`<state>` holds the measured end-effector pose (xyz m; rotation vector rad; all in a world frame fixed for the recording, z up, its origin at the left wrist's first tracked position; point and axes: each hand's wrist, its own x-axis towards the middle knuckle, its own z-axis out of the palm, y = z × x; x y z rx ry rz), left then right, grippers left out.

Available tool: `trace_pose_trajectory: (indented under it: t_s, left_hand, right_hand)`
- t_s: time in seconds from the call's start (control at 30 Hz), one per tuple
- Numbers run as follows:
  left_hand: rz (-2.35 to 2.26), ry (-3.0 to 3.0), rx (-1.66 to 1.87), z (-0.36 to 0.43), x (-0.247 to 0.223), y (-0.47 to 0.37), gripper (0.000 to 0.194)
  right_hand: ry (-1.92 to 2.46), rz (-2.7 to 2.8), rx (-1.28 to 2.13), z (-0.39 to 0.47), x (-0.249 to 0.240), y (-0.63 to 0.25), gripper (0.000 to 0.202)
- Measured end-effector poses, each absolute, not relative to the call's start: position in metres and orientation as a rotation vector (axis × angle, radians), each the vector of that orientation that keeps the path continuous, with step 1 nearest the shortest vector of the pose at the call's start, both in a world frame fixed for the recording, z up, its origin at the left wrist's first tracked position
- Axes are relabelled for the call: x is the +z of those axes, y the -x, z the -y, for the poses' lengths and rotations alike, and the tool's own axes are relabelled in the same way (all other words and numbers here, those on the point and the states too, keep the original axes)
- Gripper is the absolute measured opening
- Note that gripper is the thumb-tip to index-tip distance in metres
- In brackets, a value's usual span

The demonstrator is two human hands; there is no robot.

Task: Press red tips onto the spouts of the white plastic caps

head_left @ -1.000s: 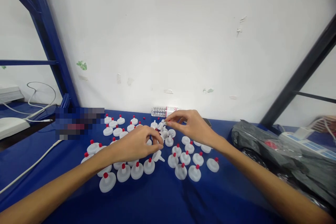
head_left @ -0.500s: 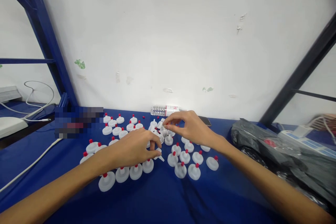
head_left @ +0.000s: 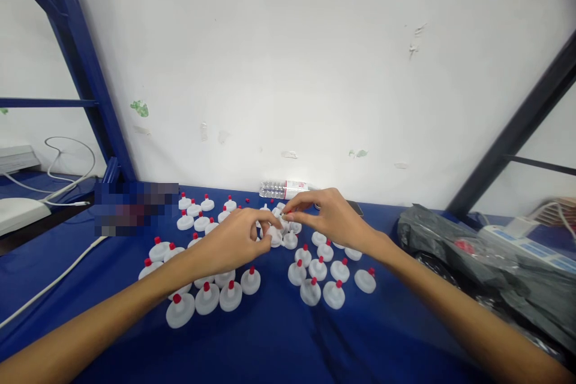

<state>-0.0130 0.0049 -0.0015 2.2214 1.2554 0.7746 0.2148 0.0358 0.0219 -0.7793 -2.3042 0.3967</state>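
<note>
My left hand (head_left: 245, 235) curls around a white cap (head_left: 273, 235) at the edge of the central pile, its fingertips on the cap. Close beside it, my right hand (head_left: 327, 216) is pinched over the pile; anything between thumb and forefinger is too small to name. White disc-shaped caps with red tips stand on the blue table (head_left: 270, 342) in two groups. One cap (head_left: 231, 296) is in the left group, below my left hand, and another (head_left: 333, 294) is in the right group. Some caps in the pile are hidden by my fingers.
Behind the pile lies a clear plastic bottle (head_left: 272, 189) against the wall, with a dark phone (head_left: 355, 208) to its right. A grey plastic bag (head_left: 468, 258) is on the right. A white cable (head_left: 49, 285) runs along the left, near the blue frame (head_left: 96, 96).
My left hand has moved up and inward toward my right hand, bringing the white cap with it. My right hand has barely moved. Several left-group caps have shifted slightly.
</note>
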Motion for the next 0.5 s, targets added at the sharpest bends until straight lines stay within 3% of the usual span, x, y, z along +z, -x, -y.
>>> trace_pose_trajectory:
  t_s: [0.23, 0.5]
  left_hand:
    - [-1.216, -1.642, 0.925, -0.0028, 0.0098, 0.0101, 0.042]
    - [-1.109, -1.48, 0.939, 0.0002, 0.0101, 0.0101, 0.043]
  right_hand:
    - [0.728, 2.177, 0.507, -0.0356, 0.0218, -0.2122, 0.013]
    - [0.717, 2.115, 0.559, -0.03, 0.0184, -0.2061, 0.006]
